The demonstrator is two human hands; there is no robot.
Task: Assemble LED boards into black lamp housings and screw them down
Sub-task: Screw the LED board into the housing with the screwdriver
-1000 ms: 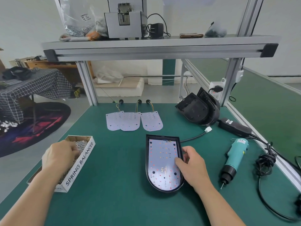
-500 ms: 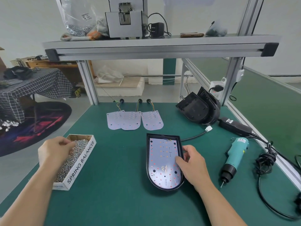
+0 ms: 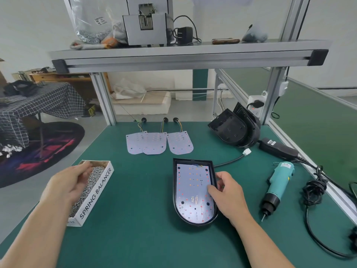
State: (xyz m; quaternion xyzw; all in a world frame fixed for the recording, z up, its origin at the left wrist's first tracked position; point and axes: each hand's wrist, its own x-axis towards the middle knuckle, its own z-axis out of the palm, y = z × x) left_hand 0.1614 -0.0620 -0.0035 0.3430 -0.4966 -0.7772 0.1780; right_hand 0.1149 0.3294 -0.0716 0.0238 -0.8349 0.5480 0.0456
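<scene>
A black lamp housing [image 3: 174,190] lies in the middle of the green bench with a white LED board [image 3: 191,188] seated inside it. My right hand [image 3: 229,198] holds the housing's right rim, its thumb on the board's edge. My left hand [image 3: 67,186] hovers over a white box [image 3: 96,192] marked SPRING BALANCER that is full of small screws [image 3: 96,173]. Its fingertips are bunched together just above the screws, pinching a few. A teal electric screwdriver [image 3: 278,182] lies to the right of the housing, tip toward me.
Three spare LED boards [image 3: 154,144] with wires lie behind the housing. Two empty black housings [image 3: 233,128] lean at the back right beside a black power adapter [image 3: 276,147]. A coiled cable [image 3: 314,188] trails along the right edge. An aluminium shelf spans overhead.
My left hand has lifted out of the screw box and pulled back toward me with its fingertips bunched. My right hand stays on the housing's right rim.
</scene>
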